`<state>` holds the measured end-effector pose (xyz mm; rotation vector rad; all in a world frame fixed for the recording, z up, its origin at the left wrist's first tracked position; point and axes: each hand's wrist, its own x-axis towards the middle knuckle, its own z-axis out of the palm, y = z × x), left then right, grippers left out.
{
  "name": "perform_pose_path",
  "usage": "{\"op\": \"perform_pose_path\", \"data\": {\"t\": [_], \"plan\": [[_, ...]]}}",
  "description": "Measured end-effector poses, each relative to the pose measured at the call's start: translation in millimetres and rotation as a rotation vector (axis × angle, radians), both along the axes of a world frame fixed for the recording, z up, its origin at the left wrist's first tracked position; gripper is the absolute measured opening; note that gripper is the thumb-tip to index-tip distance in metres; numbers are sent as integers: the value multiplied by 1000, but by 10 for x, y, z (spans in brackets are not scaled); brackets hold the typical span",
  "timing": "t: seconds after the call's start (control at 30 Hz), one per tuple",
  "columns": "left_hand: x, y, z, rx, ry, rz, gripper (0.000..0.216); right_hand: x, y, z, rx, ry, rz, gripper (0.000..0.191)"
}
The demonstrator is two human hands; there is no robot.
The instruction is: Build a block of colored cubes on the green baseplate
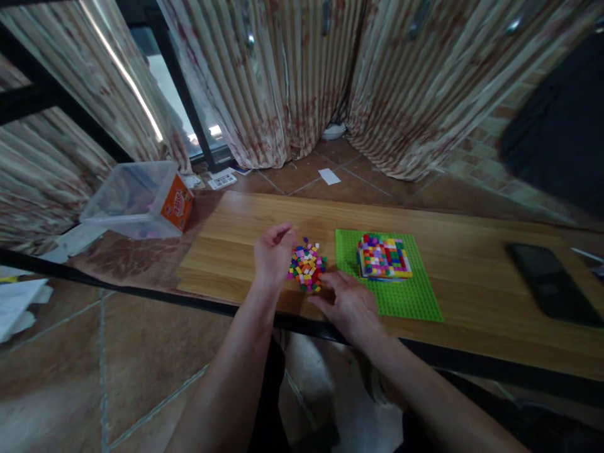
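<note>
A small heap of loose coloured bricks (pixel 307 267) lies on the wooden table (pixel 472 277). My left hand (pixel 274 255) rests just left of the heap with its fingers curled inward; what they hold, if anything, is hidden. On the near side of the heap my right hand (pixel 346 305) lies with its fingers spread flat, fingertips touching the bricks. To the right, a green baseplate (pixel 406 302) carries a square multicoloured block of stacked bricks (pixel 383 256).
A clear plastic box (pixel 134 198) with an orange label stands at the table's far left. A dark phone (pixel 547 280) lies at the right. Striped curtains hang behind, over a tiled floor. White papers (pixel 19 302) lie at the left edge.
</note>
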<state>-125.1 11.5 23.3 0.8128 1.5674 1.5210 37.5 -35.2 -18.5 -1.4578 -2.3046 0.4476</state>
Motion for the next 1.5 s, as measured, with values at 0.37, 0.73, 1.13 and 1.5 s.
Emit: {"op": "perform_pose_path", "data": {"t": [0.37, 0.73, 1.13, 1.5], "plan": [[18, -16, 19, -18, -5, -25, 25, -322, 24, 28, 1, -145, -75, 33], [51, -24, -1, -31, -1, -55, 21, -205, 222, 14, -32, -26, 5, 22], [170, -2, -196, -19, 176, -189, 20, -126, 334, 68, -25, -85, 34, 22], [181, -8, -200, -25, 252, -223, 17, -135, 379, 101, -57, -137, 104, 27]]}}
